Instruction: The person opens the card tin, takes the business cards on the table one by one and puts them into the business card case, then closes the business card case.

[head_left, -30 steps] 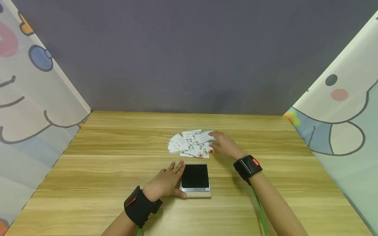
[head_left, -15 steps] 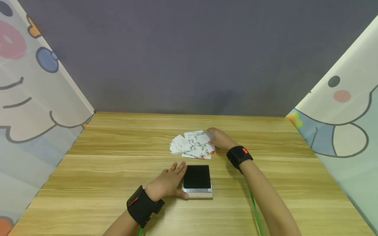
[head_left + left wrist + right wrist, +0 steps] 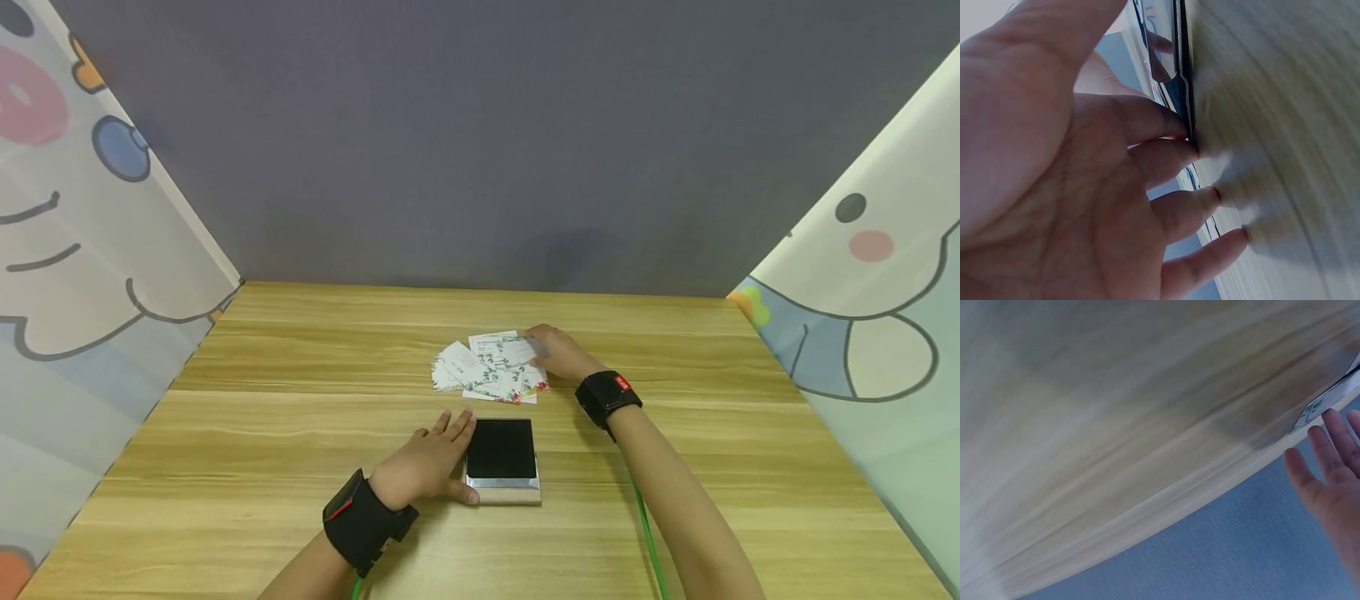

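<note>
Slightly right of the table's middle lies a flat case (image 3: 501,450) with a black panel, a shiny strip below it and a pale front edge. My left hand (image 3: 423,462) rests along its left side, fingers spread, thumb at the lower left corner. In the left wrist view its fingertips touch the wood beside the case's shiny edge (image 3: 1161,37). Beyond the case is an overlapping spread of white cards (image 3: 459,363) with printed text and flower borders. My right hand (image 3: 562,354) pinches the right end of the top card (image 3: 516,352); its thumb is hidden in the right wrist view.
The wooden table (image 3: 315,367) ends at a dark grey upright panel (image 3: 480,150). Cartoon-printed cloth walls (image 3: 82,250) stand on both sides. Each wrist wears a black band (image 3: 609,398) with a green cable (image 3: 649,533) trailing toward me.
My right hand has closed its fingers in on the card's right end and its wrist has shifted slightly left. The left hand stays on the case. The head view has shifted slightly.
</note>
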Demonstrator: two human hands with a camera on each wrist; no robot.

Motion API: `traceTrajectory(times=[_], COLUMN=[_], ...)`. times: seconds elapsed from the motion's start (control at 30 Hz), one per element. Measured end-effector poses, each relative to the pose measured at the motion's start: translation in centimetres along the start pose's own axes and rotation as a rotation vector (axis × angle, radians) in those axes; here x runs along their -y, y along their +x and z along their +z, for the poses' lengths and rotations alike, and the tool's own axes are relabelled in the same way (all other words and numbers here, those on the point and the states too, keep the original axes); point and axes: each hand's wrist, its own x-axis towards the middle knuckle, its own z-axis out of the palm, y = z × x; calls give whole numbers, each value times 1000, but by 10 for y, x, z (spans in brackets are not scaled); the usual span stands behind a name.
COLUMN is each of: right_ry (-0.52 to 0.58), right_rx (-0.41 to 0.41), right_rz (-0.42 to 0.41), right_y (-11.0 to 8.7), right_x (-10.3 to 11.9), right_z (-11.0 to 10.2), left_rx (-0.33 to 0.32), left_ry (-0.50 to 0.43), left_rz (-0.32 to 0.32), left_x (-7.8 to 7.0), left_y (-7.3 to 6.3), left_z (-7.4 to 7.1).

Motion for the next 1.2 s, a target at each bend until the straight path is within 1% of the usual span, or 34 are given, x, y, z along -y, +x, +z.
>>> traceTrajectory(times=[0.23, 0.33, 0.47, 0.57, 0.63, 0.77, 0.87, 0.97, 1.07, 1.2], right_ry=[23, -5, -44, -49, -56, -23, 34, 84, 121, 153], right_rx=[-43, -75, -118, -145, -165, -212, -228, -231, -236, -217], right_rz=[-4, -19, -19, -10, -18, -41, -39, -27, -35, -45], right_y=[-4, -5, -5, -3, -3, -3, -5, -8, -12, -19], right_x=[1, 1, 0, -1, -2, -1, 2, 7, 13, 24], right_z=[-3, -3, -2, -1, -1, -3, -6, -8, -10, -12], left_rx=[-1, -5, -9, -9, -8, -8, -9, -12, -19, -28], left_ry=[2, 3, 5, 8, 9, 14, 17, 18, 6, -6], left_rz=[-4, -1, 4, 5, 6, 3, 2, 7, 11, 13], left_x=[-1, -1, -1, -1, -1, -1, -1, -1, -1, 0], left_y=[-1, -1, -1, -1, -1, 0, 0, -1, -2, -4], left_z=[0, 0, 1, 1, 0, 0, 0, 0, 0, -1])
